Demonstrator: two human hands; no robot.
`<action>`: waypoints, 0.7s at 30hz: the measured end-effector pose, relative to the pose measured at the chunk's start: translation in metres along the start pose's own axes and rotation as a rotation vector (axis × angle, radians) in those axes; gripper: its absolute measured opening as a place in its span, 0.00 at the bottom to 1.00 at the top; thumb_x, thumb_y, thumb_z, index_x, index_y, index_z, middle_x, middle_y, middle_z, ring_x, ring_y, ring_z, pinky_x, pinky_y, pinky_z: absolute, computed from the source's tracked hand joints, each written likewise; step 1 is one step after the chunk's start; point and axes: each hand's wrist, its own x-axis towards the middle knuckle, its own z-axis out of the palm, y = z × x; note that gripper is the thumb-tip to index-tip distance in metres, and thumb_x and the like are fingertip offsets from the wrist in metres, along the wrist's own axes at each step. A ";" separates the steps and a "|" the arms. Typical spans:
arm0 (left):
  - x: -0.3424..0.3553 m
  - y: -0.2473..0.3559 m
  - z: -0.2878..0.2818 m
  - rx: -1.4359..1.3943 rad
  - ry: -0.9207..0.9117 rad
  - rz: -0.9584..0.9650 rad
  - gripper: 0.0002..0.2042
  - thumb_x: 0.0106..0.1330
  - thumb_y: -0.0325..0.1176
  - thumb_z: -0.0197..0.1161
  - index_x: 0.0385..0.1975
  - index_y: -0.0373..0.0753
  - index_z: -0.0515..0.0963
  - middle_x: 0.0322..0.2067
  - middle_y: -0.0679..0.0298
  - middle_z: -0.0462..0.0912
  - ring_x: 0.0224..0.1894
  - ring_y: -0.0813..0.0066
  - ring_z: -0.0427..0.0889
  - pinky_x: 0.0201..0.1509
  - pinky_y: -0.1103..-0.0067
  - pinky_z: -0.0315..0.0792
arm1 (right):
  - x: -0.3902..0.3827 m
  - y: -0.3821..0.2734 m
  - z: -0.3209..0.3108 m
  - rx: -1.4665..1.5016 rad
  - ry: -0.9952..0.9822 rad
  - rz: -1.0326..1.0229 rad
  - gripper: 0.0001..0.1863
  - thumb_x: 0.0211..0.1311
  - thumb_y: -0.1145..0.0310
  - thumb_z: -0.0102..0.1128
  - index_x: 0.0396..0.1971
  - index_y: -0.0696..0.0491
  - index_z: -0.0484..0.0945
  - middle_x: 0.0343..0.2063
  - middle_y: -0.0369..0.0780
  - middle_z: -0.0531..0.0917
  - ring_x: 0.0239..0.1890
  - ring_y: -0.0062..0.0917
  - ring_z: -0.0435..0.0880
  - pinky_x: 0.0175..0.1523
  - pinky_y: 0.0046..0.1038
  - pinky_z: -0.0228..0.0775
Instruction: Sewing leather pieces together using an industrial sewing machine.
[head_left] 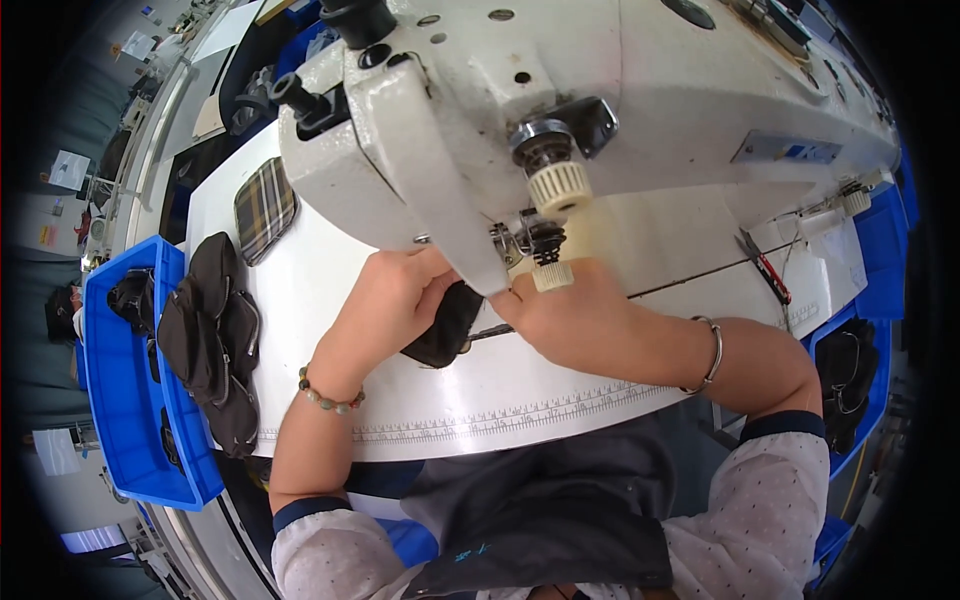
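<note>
A small dark fabric piece (447, 335) with a rounded corner lies on the white bed of a sewing machine (400, 150), partly under its head. My left hand (393, 300) is closed on the piece's left side, thumb and fingers pressed together. My right hand (570, 318) is to the right of the needle area, its fingers curled inward. The machine's white front lever and tension knobs cover those fingertips, so what they grip is hidden. The needle and presser foot are also out of sight behind the head.
Stacked dark pouches (208, 340) lie at the table's left, below a plaid fabric piece (266, 210). Blue bins (135, 440) with dark pieces flank both sides. Red-handled thread snips (768, 272) rest at the right. A printed ruler (540, 408) follows the front edge.
</note>
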 end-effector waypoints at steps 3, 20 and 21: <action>0.002 -0.003 0.000 0.000 0.017 0.078 0.13 0.55 0.16 0.61 0.39 0.38 0.83 0.26 0.54 0.77 0.29 0.55 0.79 0.33 0.69 0.72 | 0.000 -0.001 -0.001 -0.001 0.010 -0.008 0.02 0.44 0.73 0.60 0.19 0.54 0.76 0.11 0.39 0.77 0.16 0.30 0.81 0.19 0.31 0.69; 0.000 0.015 0.024 0.205 0.128 0.043 0.17 0.52 0.14 0.58 0.40 0.39 0.83 0.31 0.54 0.80 0.29 0.52 0.82 0.33 0.67 0.76 | 0.000 0.003 0.000 0.023 0.020 -0.006 0.03 0.45 0.73 0.60 0.17 0.53 0.75 0.12 0.40 0.77 0.16 0.31 0.81 0.21 0.32 0.69; 0.001 0.016 0.025 0.243 0.118 -0.004 0.17 0.52 0.14 0.58 0.40 0.38 0.83 0.31 0.53 0.80 0.29 0.52 0.82 0.33 0.67 0.76 | -0.001 0.005 0.000 0.024 0.005 0.003 0.03 0.45 0.72 0.60 0.17 0.53 0.76 0.12 0.40 0.77 0.16 0.32 0.81 0.21 0.32 0.70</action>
